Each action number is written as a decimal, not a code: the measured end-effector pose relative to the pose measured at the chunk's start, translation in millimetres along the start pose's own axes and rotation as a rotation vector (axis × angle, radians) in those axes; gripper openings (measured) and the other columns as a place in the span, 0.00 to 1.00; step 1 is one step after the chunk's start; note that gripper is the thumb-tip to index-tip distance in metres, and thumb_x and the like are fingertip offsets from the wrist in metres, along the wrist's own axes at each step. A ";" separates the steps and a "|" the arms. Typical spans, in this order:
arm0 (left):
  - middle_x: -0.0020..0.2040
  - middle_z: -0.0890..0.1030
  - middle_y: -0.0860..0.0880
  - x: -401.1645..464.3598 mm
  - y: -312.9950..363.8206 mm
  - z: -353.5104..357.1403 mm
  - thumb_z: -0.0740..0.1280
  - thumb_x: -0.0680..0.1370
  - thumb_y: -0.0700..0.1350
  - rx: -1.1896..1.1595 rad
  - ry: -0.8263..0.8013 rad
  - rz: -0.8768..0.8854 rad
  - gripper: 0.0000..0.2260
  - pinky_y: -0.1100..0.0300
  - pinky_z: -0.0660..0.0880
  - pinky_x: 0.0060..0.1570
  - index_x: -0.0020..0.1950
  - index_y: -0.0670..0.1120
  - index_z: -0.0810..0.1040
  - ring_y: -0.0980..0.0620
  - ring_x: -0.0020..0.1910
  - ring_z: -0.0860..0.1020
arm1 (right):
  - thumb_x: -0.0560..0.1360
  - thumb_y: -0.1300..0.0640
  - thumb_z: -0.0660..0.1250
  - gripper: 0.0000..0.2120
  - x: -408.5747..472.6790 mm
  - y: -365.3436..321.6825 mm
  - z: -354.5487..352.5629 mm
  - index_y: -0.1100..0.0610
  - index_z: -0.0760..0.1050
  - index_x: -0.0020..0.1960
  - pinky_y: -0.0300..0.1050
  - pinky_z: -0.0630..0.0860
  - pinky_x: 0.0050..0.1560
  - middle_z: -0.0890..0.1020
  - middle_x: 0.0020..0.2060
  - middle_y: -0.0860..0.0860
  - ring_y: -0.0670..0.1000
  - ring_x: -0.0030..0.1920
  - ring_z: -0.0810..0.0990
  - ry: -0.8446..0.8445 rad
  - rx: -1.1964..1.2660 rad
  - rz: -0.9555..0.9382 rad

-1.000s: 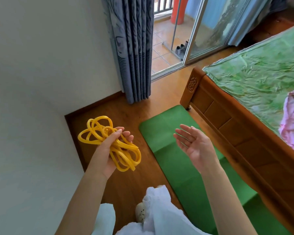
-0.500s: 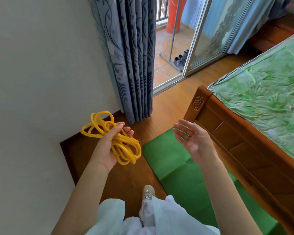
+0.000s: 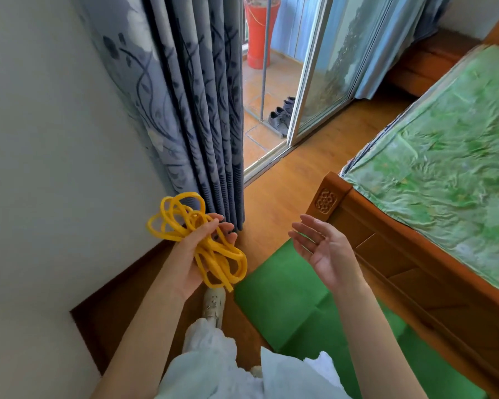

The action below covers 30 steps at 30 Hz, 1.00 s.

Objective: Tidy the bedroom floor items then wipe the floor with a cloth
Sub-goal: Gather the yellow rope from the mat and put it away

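A bundle of yellow cord is gripped in the left hand, held up near the curtain. The right hand is held empty, palm up, fingers relaxed, above the green mat beside the bed.

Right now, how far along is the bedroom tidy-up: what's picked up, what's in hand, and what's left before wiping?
Done: the yellow cord is off the floor, bundled. In hand: the left hand grips that bundle; the right hand is open and holds nothing. Left: the cord is not put away, the green mat lies on the wooden floor beside the bed, and no cloth shows, so wiping looks unstarted.
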<state>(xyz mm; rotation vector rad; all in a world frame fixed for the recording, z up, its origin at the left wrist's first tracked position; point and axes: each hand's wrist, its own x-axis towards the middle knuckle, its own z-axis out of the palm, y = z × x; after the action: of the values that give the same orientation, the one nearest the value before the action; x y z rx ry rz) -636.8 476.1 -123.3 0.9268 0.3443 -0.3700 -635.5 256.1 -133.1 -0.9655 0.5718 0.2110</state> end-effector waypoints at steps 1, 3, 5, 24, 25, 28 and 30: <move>0.42 0.83 0.44 17.2 9.8 -0.7 0.65 0.72 0.43 0.007 -0.034 -0.030 0.08 0.56 0.80 0.37 0.50 0.44 0.76 0.48 0.39 0.82 | 0.80 0.58 0.57 0.11 12.0 -2.0 7.1 0.61 0.76 0.52 0.46 0.76 0.49 0.83 0.43 0.56 0.55 0.46 0.81 0.008 0.012 -0.013; 0.42 0.82 0.44 52.7 29.7 0.3 0.68 0.71 0.43 0.049 -0.118 -0.080 0.09 0.55 0.80 0.38 0.49 0.43 0.77 0.47 0.39 0.82 | 0.80 0.58 0.56 0.11 36.7 -7.2 20.7 0.61 0.76 0.53 0.45 0.77 0.48 0.82 0.44 0.56 0.55 0.46 0.81 0.034 0.045 -0.045; 0.41 0.82 0.43 87.9 48.4 6.9 0.69 0.71 0.42 0.118 -0.203 -0.143 0.09 0.55 0.81 0.40 0.49 0.42 0.77 0.47 0.39 0.82 | 0.80 0.58 0.56 0.11 60.3 -15.3 32.6 0.61 0.76 0.54 0.45 0.78 0.47 0.82 0.45 0.57 0.55 0.45 0.82 0.076 0.092 -0.072; 0.39 0.83 0.44 312.9 135.4 90.5 0.68 0.69 0.42 0.345 -0.502 -0.423 0.09 0.57 0.80 0.42 0.48 0.42 0.78 0.49 0.37 0.83 | 0.80 0.58 0.57 0.10 191.0 -73.2 96.0 0.59 0.76 0.51 0.40 0.79 0.35 0.82 0.43 0.57 0.52 0.40 0.83 0.342 0.352 -0.239; 0.39 0.83 0.45 323.4 137.5 94.7 0.68 0.69 0.42 0.341 -0.502 -0.424 0.09 0.57 0.80 0.42 0.48 0.42 0.78 0.49 0.37 0.83 | 0.80 0.58 0.57 0.10 198.8 -76.6 95.2 0.59 0.76 0.52 0.40 0.79 0.35 0.83 0.44 0.57 0.52 0.40 0.83 0.348 0.355 -0.238; 0.39 0.83 0.44 353.9 142.7 107.8 0.68 0.69 0.42 0.341 -0.527 -0.428 0.09 0.57 0.80 0.40 0.49 0.42 0.77 0.48 0.38 0.83 | 0.79 0.58 0.57 0.10 224.9 -88.7 93.7 0.60 0.76 0.53 0.40 0.79 0.36 0.83 0.44 0.57 0.52 0.41 0.83 0.345 0.346 -0.227; 0.39 0.83 0.45 377.4 146.0 118.9 0.67 0.70 0.42 0.366 -0.529 -0.415 0.10 0.57 0.81 0.39 0.50 0.42 0.77 0.49 0.38 0.83 | 0.80 0.58 0.57 0.10 246.7 -102.8 91.7 0.59 0.75 0.54 0.40 0.79 0.37 0.82 0.44 0.56 0.52 0.41 0.83 0.330 0.335 -0.229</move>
<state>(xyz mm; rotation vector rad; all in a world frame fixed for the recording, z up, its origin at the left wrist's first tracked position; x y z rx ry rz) -222.4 397.9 -120.3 1.0694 -0.0275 -1.0621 -353.7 254.2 -154.5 -0.7335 0.7637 -0.2482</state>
